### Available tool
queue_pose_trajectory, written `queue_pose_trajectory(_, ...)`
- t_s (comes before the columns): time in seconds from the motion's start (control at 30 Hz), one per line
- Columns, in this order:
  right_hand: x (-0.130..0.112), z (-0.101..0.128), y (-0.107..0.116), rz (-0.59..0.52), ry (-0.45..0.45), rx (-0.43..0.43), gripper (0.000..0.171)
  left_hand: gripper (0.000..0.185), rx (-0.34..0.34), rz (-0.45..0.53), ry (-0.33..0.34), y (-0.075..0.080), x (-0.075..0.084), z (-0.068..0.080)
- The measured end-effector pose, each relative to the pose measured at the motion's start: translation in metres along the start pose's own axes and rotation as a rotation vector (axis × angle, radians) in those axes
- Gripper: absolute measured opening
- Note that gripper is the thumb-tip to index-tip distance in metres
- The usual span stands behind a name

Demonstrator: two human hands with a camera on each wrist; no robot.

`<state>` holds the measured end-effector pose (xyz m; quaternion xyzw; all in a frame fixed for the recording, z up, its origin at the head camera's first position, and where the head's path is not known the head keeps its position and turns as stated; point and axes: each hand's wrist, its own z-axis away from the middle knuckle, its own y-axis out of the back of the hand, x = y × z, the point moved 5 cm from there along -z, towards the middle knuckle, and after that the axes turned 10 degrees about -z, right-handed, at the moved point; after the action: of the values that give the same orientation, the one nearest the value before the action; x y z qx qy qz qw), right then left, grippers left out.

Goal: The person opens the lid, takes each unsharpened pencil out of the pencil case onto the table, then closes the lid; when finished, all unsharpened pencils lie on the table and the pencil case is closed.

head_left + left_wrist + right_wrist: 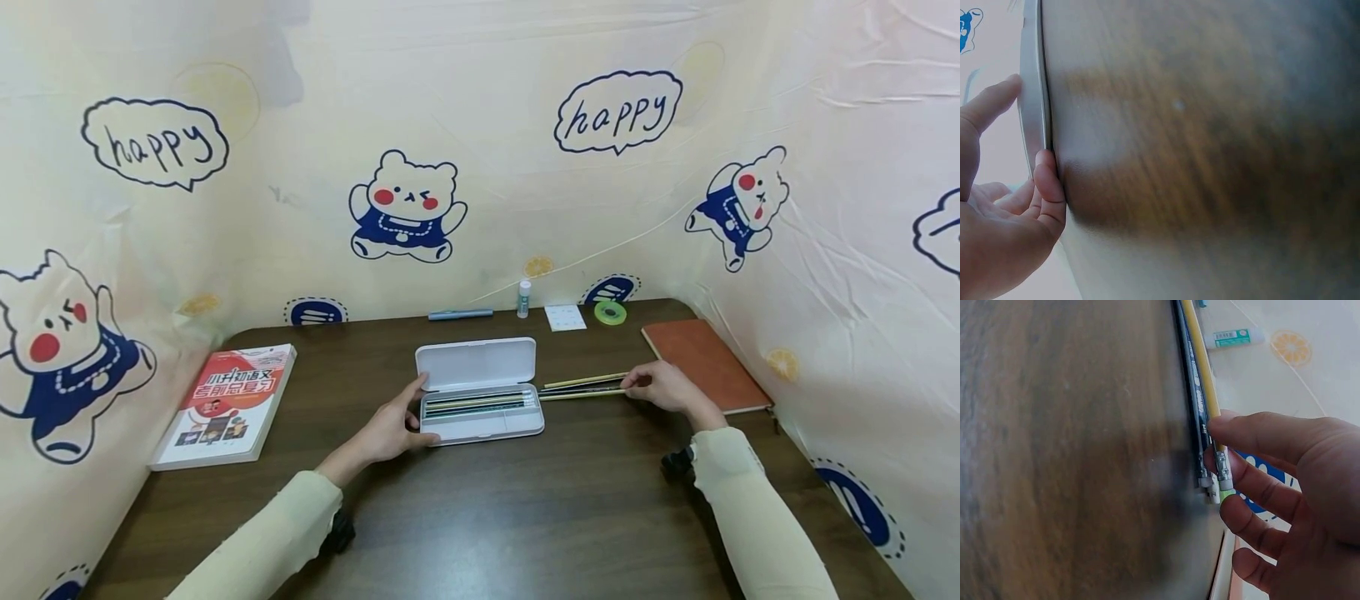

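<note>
On the table lies a white pencil case (476, 364), its lid folded back and several pencils (476, 406) lying lengthwise inside. My left hand (386, 427) grips the case's left end, with the thumb and fingers on its edges; the left wrist view shows the case's side wall (1032, 119) between them. At the right, my right hand (663, 387) pinches a small bundle of pencils near their eraser ends. A yellow pencil (1200, 356) and dark pencils (1194, 387) show in it. The bundle's far ends meet the case's right edge in the head view.
A red and white book (225, 408) lies at the left, a brown notebook (705, 362) at the right. Along the back are a blue pen (460, 315), a glue stick (523, 300), a white paper (565, 318) and a green tape roll (611, 313). A printed cloth hangs behind.
</note>
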<state>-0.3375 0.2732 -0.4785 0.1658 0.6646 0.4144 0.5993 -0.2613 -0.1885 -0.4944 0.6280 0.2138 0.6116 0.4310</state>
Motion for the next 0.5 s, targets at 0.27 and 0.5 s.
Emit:
queue_pose_trajectory(0.27, 0.0015, -0.0038, -0.0037, -0.019, -0.025, 0.005, 0.005, 0.108, 0.003, -0.001, -0.004, 0.0003, 0.0010, 0.0009)
queue_pose_trajectory(0.5, -0.0015, -0.0062, -0.0045, 0.000, -0.023, 0.008, 0.006, 0.107, 0.001, -0.005, 0.002, 0.0002, -0.0002, 0.0006)
